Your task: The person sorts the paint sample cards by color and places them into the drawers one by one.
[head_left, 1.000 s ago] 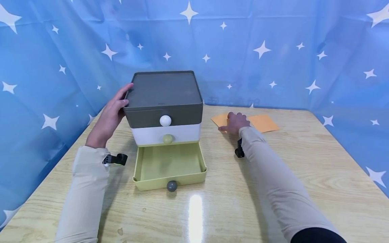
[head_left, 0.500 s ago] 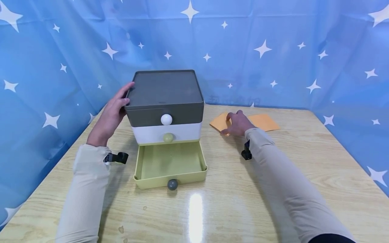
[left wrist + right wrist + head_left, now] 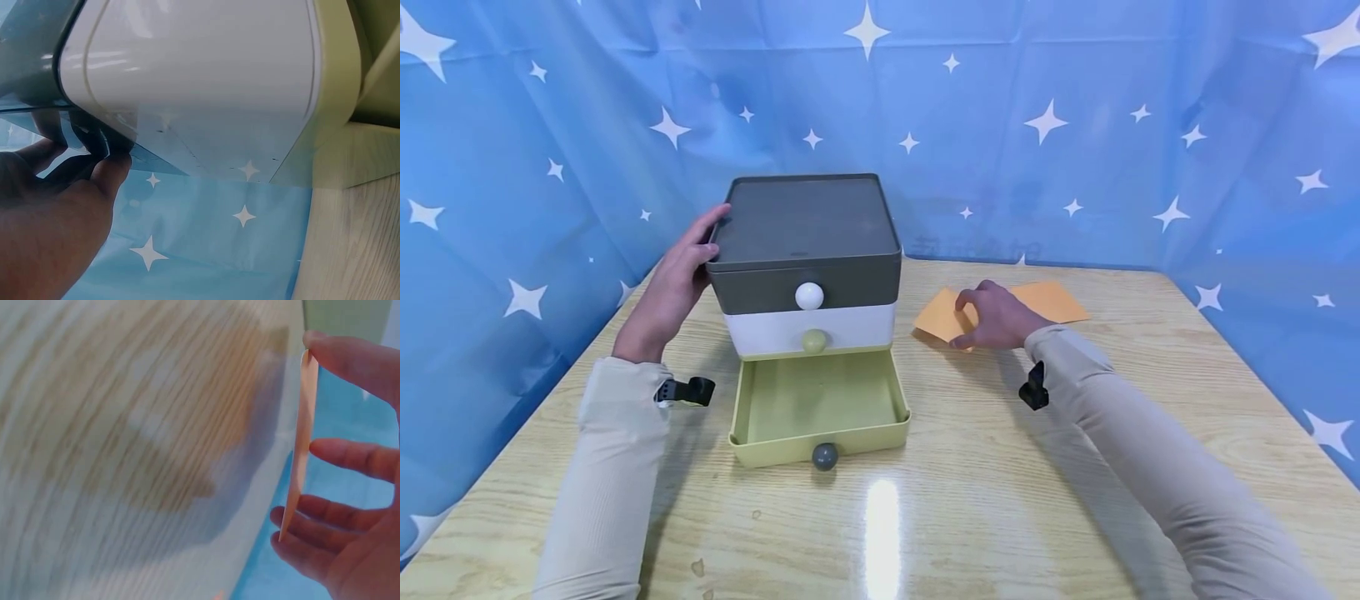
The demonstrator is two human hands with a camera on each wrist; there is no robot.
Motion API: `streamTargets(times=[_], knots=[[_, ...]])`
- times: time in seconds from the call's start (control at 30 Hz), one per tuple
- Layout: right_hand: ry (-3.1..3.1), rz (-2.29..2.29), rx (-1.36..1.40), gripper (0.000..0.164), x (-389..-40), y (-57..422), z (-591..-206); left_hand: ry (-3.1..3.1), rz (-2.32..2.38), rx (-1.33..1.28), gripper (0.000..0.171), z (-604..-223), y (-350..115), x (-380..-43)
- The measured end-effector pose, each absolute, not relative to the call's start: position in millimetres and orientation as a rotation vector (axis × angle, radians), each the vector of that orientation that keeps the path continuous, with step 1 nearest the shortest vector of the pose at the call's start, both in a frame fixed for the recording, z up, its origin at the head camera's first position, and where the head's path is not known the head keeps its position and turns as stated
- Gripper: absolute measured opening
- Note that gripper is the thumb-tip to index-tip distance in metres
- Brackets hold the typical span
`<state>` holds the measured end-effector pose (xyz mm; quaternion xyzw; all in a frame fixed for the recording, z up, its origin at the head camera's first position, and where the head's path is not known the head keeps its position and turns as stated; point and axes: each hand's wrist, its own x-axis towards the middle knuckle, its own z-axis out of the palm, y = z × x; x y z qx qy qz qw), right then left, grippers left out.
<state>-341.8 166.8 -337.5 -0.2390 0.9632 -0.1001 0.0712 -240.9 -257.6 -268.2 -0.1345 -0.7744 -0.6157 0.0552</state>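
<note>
A small drawer cabinet [image 3: 808, 221] stands left of centre, with a dark grey top tier, a white middle tier and a light green bottom drawer [image 3: 767, 452] pulled out. Nothing lies in that drawer. My left hand [image 3: 662, 292] rests against the cabinet's upper left side; in the left wrist view its fingertips touch the dark tier. To the right of the cabinet, my right hand [image 3: 996, 317] pinches a flat orange paper [image 3: 938, 315] between thumb and fingers. Seen edge-on in the right wrist view, the orange paper [image 3: 301, 431] is thin and lifted off the table.
Another orange paper [image 3: 1054, 302] lies on the wooden table [image 3: 985, 500] behind my right hand. A grey knob [image 3: 824, 456] sticks out from the bottom drawer's front. A blue curtain [image 3: 1112, 150] with white stars hangs round the back and sides.
My right hand has drawn one orange paper a little towards me, away from the other, and tilted it up. My left hand and the cabinet have stayed in place.
</note>
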Motion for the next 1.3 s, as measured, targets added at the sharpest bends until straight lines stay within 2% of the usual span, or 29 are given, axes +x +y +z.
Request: streamTargets(times=[0.67,1.3], knots=[[2.767,-0.416,-1.139,0.054,-295.2,173.7,-310.8,-2.365,-1.832,-0.385,0.056,-270.5,-256.8,-240.6],[2.602,-0.447,-1.351,0.054,-250.4,162.4,-291.6,-2.374,-1.821,-0.371,0.056,-269.8,-256.0,-240.6]])
